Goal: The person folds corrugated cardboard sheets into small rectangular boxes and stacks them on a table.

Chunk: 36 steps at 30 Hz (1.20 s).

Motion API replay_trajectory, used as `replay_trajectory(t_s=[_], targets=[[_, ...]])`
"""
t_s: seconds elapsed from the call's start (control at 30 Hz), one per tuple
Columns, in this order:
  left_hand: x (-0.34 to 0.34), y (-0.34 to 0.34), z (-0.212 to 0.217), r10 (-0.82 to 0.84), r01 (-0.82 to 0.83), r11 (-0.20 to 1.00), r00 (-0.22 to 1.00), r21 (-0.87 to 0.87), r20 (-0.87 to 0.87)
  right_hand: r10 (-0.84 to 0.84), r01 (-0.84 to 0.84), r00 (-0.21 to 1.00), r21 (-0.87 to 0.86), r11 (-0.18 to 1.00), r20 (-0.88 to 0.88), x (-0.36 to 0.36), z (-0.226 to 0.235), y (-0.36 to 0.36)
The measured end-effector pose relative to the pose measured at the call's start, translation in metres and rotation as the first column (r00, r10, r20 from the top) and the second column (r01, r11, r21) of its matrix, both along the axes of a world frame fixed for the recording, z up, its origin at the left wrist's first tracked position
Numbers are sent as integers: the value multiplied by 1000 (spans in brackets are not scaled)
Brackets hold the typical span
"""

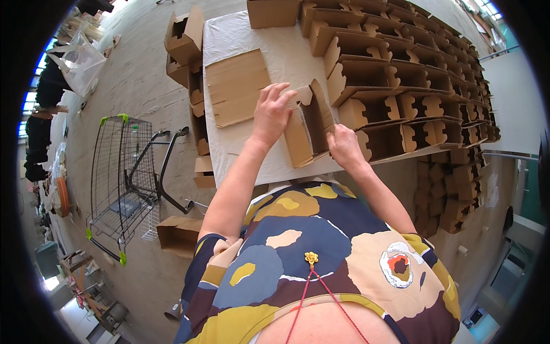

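Near the front of the white-covered table, a partly folded brown cardboard box stands in front of me with its inside showing. My left hand is at its left wall, fingers bent over the upper edge by a notched end flap; part of the grip is hidden. The right wall of the box tilts outward, and my right hand is closed on its near corner. Left of my left hand lies a stack of flat cardboard sheets.
Rows of folded open cardboard boxes fill the table's right side. More boxes are piled along its left edge, and others sit below on the right. A wire shopping cart and a cardboard box stand on the floor at left.
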<state>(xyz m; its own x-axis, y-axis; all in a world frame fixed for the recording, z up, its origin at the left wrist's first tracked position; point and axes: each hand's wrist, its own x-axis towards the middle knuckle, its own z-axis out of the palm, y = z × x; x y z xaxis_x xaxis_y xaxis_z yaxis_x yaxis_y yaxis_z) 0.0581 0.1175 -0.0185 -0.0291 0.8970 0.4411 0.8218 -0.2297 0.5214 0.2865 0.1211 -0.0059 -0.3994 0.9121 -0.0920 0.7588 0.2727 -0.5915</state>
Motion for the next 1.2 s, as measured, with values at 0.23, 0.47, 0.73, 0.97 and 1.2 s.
replay_trajectory(t_s=[0.23,0.47,0.73,0.97,1.2], targets=[[15,-24,-3,-288,284,952,958,-113,-18,-33,33,999,21,999,-12,5,-24,-9],[23,-80,27,-461,508,793,861,-337,213,-51,55,993,29,998,-105,6,-24,-11],[20,-89,10,-314,319,926,948,-204,59,-30,26,998,-57,998,-58,-3,-18,-15],[32,-94,1,-253,309,911,942,-273,221,-10,5,999,-110,994,-41,-2,-16,-15],[39,-81,2,-10,131,892,963,-432,270,-3,-8,996,-129,992,-90,0,-18,-16]])
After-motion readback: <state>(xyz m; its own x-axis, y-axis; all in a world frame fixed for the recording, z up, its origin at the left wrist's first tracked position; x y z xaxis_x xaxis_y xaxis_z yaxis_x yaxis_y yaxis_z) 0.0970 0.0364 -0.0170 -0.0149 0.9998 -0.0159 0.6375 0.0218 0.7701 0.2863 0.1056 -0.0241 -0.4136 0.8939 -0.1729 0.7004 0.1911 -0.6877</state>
